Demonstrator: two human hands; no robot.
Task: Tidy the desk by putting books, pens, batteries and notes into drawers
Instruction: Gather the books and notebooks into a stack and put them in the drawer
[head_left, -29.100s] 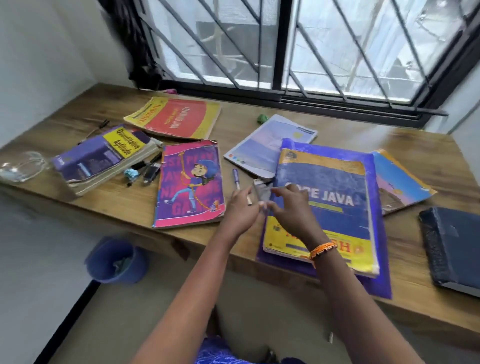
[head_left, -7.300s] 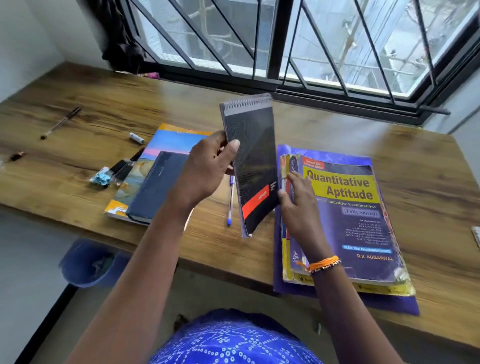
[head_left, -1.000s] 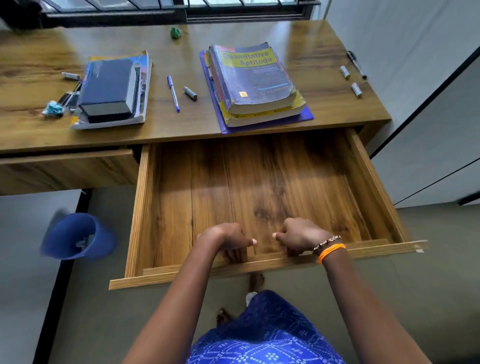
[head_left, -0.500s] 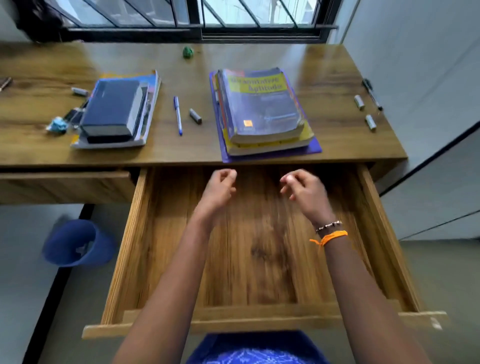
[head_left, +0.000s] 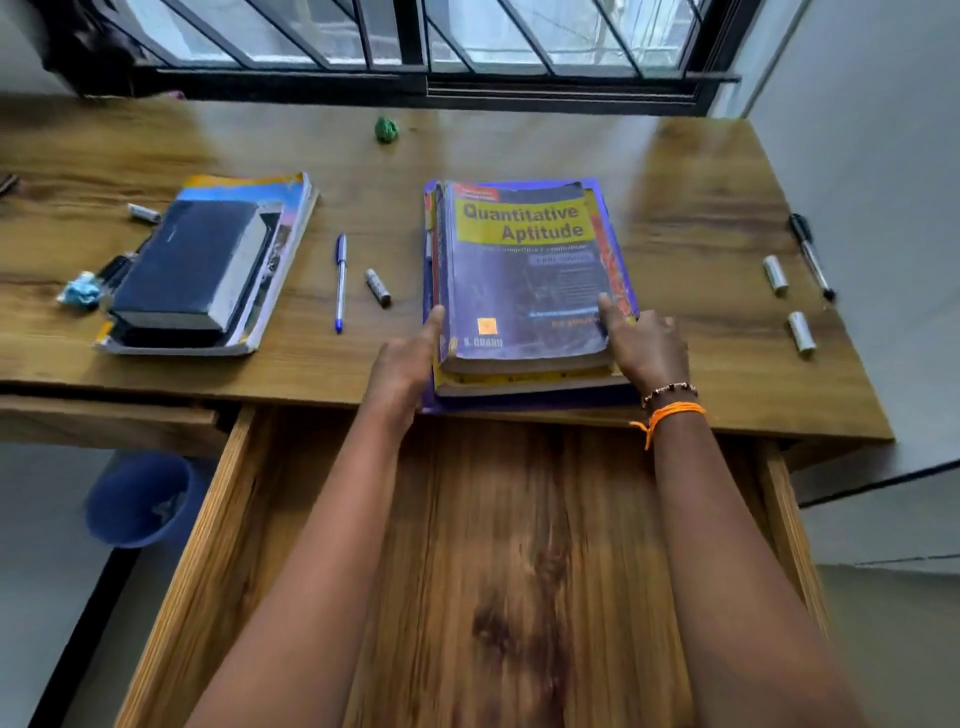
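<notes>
Reaching over the pulled-out drawer (head_left: 519, 571), your two forearms frame its bare wooden floor, nearest to you. At the bench (head_left: 701, 208) edge, your left hand (head_left: 402, 364) lies against the left side of the book stack (head_left: 524, 291), index finger straight along the spine; your right hand (head_left: 647, 348), with an orange thread and a bead bracelet at the wrist, rests at the stack's right near corner, one finger straight on the top cover. Whether the remaining fingers curl under the books cannot be told. The stack sits on a purple folder (head_left: 519, 405) that overhangs the bench edge, and its top cover reads "Quantitative Aptitude". Just left of the stack lie a dark battery (head_left: 378, 287) and a blue pen (head_left: 340, 283), apart from each other. Farther left, a dark thick book (head_left: 192, 265) rests on a larger colourful book (head_left: 280, 208), with a crumpled blue scrap (head_left: 82, 292) and a small battery (head_left: 143, 213) beside them. To the right lie two pale batteries (head_left: 775, 273) (head_left: 801, 332) and a black pen (head_left: 810, 257). Beyond, a green crumpled ball (head_left: 386, 129) sits near the barred window (head_left: 415, 31). A blue bin (head_left: 140, 499) stands on the floor at left.
</notes>
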